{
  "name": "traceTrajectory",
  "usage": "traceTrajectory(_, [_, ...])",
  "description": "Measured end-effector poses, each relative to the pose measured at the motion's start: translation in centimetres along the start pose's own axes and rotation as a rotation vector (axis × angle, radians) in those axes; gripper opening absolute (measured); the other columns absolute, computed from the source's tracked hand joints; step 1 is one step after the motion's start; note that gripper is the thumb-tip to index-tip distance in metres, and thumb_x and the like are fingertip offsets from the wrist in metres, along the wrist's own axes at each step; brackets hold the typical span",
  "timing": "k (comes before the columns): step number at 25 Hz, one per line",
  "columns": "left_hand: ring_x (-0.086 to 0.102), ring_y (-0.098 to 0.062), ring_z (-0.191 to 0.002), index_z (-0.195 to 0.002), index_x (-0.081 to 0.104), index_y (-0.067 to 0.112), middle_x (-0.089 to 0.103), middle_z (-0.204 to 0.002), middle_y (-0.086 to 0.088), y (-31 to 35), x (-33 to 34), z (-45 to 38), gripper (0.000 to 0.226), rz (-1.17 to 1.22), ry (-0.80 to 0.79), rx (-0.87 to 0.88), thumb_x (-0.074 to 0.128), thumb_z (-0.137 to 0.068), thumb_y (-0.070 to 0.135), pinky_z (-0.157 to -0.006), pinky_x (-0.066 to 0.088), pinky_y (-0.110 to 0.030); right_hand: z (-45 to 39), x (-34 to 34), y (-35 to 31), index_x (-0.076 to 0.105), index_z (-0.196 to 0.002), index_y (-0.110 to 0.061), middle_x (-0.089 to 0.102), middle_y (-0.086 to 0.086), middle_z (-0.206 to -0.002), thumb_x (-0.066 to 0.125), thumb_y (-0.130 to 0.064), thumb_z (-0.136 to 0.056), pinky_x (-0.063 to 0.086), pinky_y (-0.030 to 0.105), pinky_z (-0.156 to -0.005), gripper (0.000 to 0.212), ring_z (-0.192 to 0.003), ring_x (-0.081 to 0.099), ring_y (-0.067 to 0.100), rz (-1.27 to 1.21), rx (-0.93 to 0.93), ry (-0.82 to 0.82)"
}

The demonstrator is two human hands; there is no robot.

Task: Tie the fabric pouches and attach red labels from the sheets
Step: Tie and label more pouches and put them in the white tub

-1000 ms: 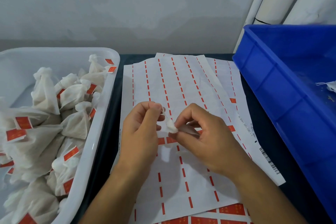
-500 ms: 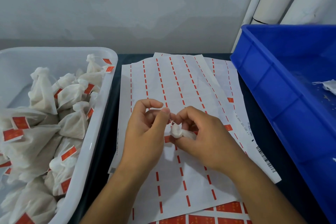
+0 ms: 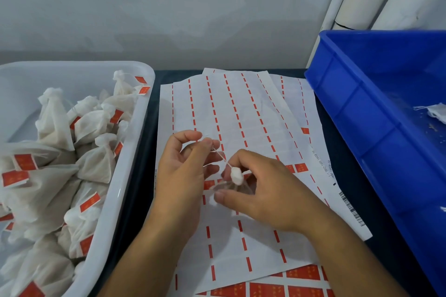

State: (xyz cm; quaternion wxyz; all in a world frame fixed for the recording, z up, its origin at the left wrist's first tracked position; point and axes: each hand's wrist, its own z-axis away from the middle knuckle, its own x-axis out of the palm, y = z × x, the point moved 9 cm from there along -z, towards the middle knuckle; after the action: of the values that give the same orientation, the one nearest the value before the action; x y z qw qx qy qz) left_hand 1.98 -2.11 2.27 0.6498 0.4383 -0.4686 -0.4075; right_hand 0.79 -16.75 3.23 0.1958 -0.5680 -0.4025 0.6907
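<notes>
Two hands meet at the centre of the frame, over the label sheets. My right hand curls round a small fabric pouch, whose white gathered top pokes out between the fingers while the rest is hidden under them. My left hand pinches the pouch's thin white string between thumb and fingertips, and the string runs taut from that pinch down to the gathered top. The sheets lie overlapped on the dark table; most of their label slots show only narrow red strips, with a few whole red labels just right of my right hand and a row along the bottom edge. At the left of the frame, a white tub holds a heap of tied pouches carrying red tags. At the right stands a blue crate, with a bit of white fabric showing inside at the right edge.
</notes>
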Motion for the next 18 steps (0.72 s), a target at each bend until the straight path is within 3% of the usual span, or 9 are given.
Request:
traceTrajectory(3, [0.073,-0.012,-0.078,-0.106,0.060,0.028,0.078,-0.093,-0.001,0.4,0.0,0.1,0.013,0.047,0.001,0.022,0.068,-0.097,0.022,-0.063,0.056,-0.019,0.1,0.1,-0.7,0.052,-0.099,-0.043,0.064,-0.021,-0.095,0.052,-0.080,-0.085,0.055,0.019,-0.066,0.040,-0.092,0.063,0.001,-0.057,-0.021,-0.007])
traceTrajectory(5, [0.073,-0.013,-0.079,-0.108,0.058,0.025,0.078,-0.093,-0.003,0.7,-0.1,0.0,0.015,0.073,-0.002,0.049,0.067,-0.097,0.021,-0.067,0.057,-0.020,0.1,-0.3,-1.0,0.056,-0.095,-0.037,0.064,-0.018,-0.089,0.039,-0.076,-0.091,0.054,0.017,-0.069,0.044,-0.087,0.063,0.003,-0.123,-0.033,0.039])
traceTrajectory(9, [0.072,-0.016,-0.079,-0.101,0.054,0.025,0.077,-0.090,-0.006,1.7,-0.3,0.2,0.018,0.131,0.001,0.148,0.066,-0.096,0.013,-0.071,0.057,-0.021,-0.1,-0.5,-1.1,0.057,-0.090,-0.033,0.063,-0.015,-0.084,0.047,-0.046,-0.105,0.047,0.009,-0.069,0.022,-0.080,0.061,0.002,-0.115,-0.052,0.091])
traceTrajectory(12, [0.073,-0.018,-0.080,-0.095,0.052,0.025,0.076,-0.089,-0.007,2.5,-0.8,0.5,0.020,0.148,0.054,0.232,0.067,-0.095,0.013,-0.072,0.057,-0.022,-0.2,-0.4,-1.1,0.057,-0.089,-0.035,0.062,-0.015,-0.077,0.049,-0.036,-0.107,0.046,0.008,-0.068,0.019,-0.080,0.062,0.001,-0.107,-0.062,0.093])
traceTrajectory(15, [0.074,-0.018,-0.081,-0.094,0.052,0.025,0.077,-0.088,-0.005,3.1,-0.8,0.8,0.020,0.148,0.054,0.292,0.071,-0.089,0.023,-0.073,0.058,-0.022,-0.2,-0.4,-1.0,0.055,-0.089,-0.038,0.061,-0.019,-0.076,0.049,-0.038,-0.106,0.045,0.007,-0.069,0.019,-0.082,0.061,-0.001,-0.083,-0.055,0.097])
traceTrajectory(18, [0.075,-0.018,-0.084,-0.098,0.054,0.023,0.077,-0.092,-0.003,3.2,-0.5,0.8,0.019,0.087,0.032,0.307,0.070,-0.090,0.027,-0.074,0.058,-0.022,-0.1,-0.6,-1.1,0.056,-0.094,-0.038,0.065,-0.020,-0.089,0.047,-0.054,-0.102,0.046,0.005,-0.074,0.020,-0.092,0.062,-0.003,-0.103,-0.038,0.104])
